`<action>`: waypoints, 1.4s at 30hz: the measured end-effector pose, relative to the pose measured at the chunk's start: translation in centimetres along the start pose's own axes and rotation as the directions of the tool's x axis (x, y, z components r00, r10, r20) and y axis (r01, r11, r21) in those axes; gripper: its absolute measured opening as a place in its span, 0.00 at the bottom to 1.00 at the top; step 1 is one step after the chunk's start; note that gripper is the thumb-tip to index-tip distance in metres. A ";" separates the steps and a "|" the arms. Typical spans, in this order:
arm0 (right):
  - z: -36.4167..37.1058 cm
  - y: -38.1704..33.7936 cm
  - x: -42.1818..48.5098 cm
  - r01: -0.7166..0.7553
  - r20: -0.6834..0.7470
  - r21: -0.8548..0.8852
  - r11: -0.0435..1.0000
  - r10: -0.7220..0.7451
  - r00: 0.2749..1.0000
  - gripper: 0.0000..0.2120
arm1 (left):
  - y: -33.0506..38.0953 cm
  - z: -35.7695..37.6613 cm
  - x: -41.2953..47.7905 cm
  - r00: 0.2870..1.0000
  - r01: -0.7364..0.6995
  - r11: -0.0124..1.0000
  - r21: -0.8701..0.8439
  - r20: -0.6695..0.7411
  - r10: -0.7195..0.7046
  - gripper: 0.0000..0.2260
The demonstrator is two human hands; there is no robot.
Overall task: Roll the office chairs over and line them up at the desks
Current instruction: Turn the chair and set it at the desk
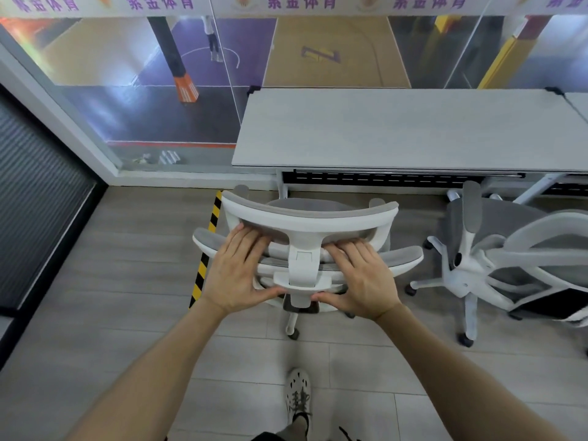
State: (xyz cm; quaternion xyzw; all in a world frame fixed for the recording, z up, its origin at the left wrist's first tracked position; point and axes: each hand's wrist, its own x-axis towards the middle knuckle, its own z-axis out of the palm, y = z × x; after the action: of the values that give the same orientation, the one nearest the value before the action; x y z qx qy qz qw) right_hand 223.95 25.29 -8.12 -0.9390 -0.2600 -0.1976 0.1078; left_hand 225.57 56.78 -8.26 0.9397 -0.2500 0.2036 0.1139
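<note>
A white-framed office chair with grey mesh (305, 218) stands in front of me, its back toward me and its seat facing the pale grey desk (397, 128). My left hand (237, 270) and my right hand (361, 276) grip the top of the chair's backrest on either side of the white headrest post, fingers over the top and thumbs underneath. A second chair of the same kind (496, 259) lies tipped on its side at the right, its wheeled base facing left, below the desk's front edge.
A yellow-black hazard strip (205, 249) runs along the floor left of the chair. A glass wall (143, 90) stands behind and left of the desk. A dark panel (35, 198) lines the left. My shoe (297, 396) is on the grey plank floor behind the chair.
</note>
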 end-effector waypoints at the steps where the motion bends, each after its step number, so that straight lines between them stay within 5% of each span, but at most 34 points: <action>1: 0.1 -0.1 0.3 -0.002 -0.004 -0.001 1.000 0.002 1.000 0.49 | -0.4 0.0 0.2 1.000 -0.001 1.000 -0.002 0.002 0.001 0.48; 13: -0.2 1.4 1.5 -0.044 0.106 -0.010 0.999 0.045 0.993 0.52 | 0.1 0.7 1.6 1.000 0.014 1.000 0.010 0.002 -0.014 0.46; 42: 0.2 2.9 1.4 -0.083 0.087 0.151 0.985 0.071 0.994 0.48 | 0.7 1.7 2.9 1.000 0.016 0.999 0.028 0.023 -0.016 0.46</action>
State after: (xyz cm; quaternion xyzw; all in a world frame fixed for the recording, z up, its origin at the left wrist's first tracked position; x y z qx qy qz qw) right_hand 226.70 23.53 -8.02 -0.9445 -0.2421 -0.1342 0.1772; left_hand 228.06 54.46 -8.47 0.9455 -0.2409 0.1952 0.0997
